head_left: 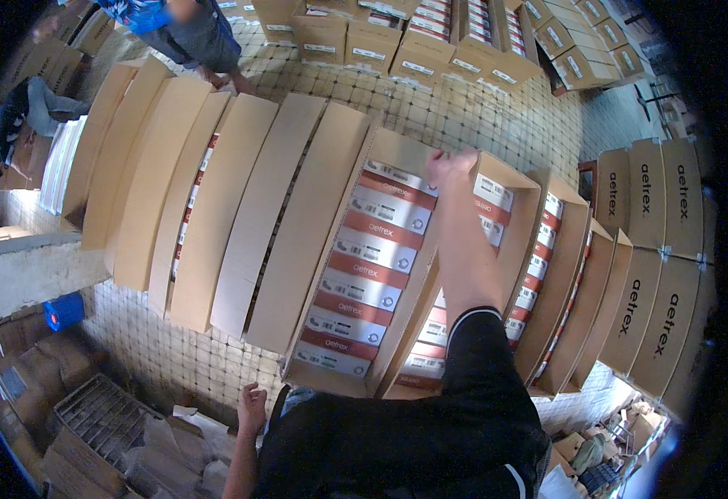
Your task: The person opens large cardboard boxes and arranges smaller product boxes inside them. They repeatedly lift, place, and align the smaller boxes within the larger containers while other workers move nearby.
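In front of me stands an open cardboard carton (pixel 299 333) packed with a row of white and red-brown shoe boxes (pixel 365 249). My right arm reaches across to its far end. There my right hand (pixel 454 166) is closed on the carton's far right edge, by the upright flap. My left hand (pixel 251 407) hangs low beside the carton's near left corner, fingers loosely bent, with nothing visible in it. To the right stands another open carton (pixel 530 200) with shoe boxes, partly hidden behind my forearm.
Several cartons with raised flaps (pixel 239 200) line up to the left. Closed cartons (pixel 655 200) are stacked at right, more open ones (pixel 430 50) at the far side. A person (pixel 189 37) stands at the far left. A metal rack (pixel 106 416) and scrap cardboard lie at lower left.
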A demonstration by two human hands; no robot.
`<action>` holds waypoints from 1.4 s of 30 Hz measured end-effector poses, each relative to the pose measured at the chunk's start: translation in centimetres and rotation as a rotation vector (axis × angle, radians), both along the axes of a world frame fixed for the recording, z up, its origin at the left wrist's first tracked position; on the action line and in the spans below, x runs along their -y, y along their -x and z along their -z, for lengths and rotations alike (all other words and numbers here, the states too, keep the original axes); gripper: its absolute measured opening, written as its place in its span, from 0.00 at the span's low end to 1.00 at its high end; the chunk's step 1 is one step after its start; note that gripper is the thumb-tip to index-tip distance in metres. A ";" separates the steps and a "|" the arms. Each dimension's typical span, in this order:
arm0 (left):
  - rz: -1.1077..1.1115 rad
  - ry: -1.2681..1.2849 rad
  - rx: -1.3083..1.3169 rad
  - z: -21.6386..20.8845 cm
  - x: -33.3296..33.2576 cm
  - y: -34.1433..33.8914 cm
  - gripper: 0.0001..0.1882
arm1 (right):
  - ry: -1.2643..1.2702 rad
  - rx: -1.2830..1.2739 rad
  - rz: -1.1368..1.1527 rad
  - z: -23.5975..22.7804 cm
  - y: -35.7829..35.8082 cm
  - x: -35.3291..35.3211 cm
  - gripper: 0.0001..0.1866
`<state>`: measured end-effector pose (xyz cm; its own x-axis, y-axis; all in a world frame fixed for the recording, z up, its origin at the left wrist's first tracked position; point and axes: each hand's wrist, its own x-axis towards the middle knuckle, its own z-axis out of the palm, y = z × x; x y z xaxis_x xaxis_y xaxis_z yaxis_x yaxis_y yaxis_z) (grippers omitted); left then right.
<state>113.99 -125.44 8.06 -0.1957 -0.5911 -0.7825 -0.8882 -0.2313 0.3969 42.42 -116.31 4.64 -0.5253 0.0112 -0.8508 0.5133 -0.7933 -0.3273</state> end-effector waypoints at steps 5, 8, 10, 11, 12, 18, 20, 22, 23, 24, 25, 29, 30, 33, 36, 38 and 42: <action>0.078 -0.033 0.029 0.3 1.0 -0.3 0.20 | 0.175 -0.882 -0.114 -14.1 6.6 -2.2 0.27; 0.104 -0.016 0.059 1.5 1.4 -2.1 0.19 | 0.475 -1.192 -0.234 -24.0 8.3 -3.1 0.29; 0.124 0.010 0.050 2.8 2.0 -3.0 0.19 | 0.570 -1.183 -0.280 -28.0 5.9 -4.1 0.30; 0.139 0.022 0.050 3.1 2.2 -3.7 0.19 | 0.620 -1.173 -0.306 -29.1 4.1 -4.6 0.31; 0.151 0.035 0.050 3.4 2.5 -4.1 0.20 | 0.653 -1.198 -0.333 -29.8 2.2 -4.7 0.30; 0.230 0.075 0.027 3.3 5.0 -4.2 0.20 | 0.772 -1.213 -0.300 -32.8 -5.7 -6.1 0.29; 0.236 0.042 -0.003 2.9 5.9 -3.7 0.20 | 0.792 -1.226 -0.320 -34.3 -7.8 -7.4 0.28; 0.264 0.035 -0.020 2.5 7.1 -3.4 0.20 | 0.783 -1.194 -0.344 -34.7 -10.8 -8.4 0.27; 0.289 0.041 -0.034 2.5 7.6 -3.3 0.20 | 0.762 -1.154 -0.355 -33.8 -13.1 -8.6 0.25; 0.302 0.040 -0.021 2.5 8.1 -3.3 0.20 | 0.743 -1.094 -0.371 -32.7 -15.7 -8.6 0.24; 0.274 0.012 -0.063 2.6 8.7 -3.4 0.20 | 0.775 -0.927 -0.309 -30.8 -19.1 -8.4 0.21; 0.366 0.071 -0.143 3.2 12.3 -4.7 0.20 | 0.660 -0.445 -0.478 -19.1 -36.6 -4.4 0.17; 0.368 0.065 -0.172 3.5 13.4 -5.5 0.19 | 0.155 -0.357 -0.714 -15.6 -42.7 -4.0 0.19; 0.362 0.014 -0.197 4.8 17.5 -8.3 0.19 | -0.148 -0.301 -1.300 -5.1 -58.2 -6.4 0.21; 0.450 -0.035 -0.136 6.8 22.3 -12.4 0.19 | -0.458 0.007 -1.054 4.8 -72.6 -11.1 0.16; 0.629 -0.021 -0.023 7.9 25.7 -16.0 0.21 | -1.324 0.175 -1.765 8.8 -81.5 -15.9 0.16; 0.913 0.051 0.141 9.6 32.4 -22.1 0.23 | -0.818 0.987 -0.958 11.7 -94.4 -20.7 0.18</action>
<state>136.09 -157.89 -1.49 -0.5077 -0.2888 -0.8117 -0.7580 0.5975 0.2615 136.85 -95.65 -7.02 0.1203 0.6184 -0.7766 0.9537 0.1453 0.2634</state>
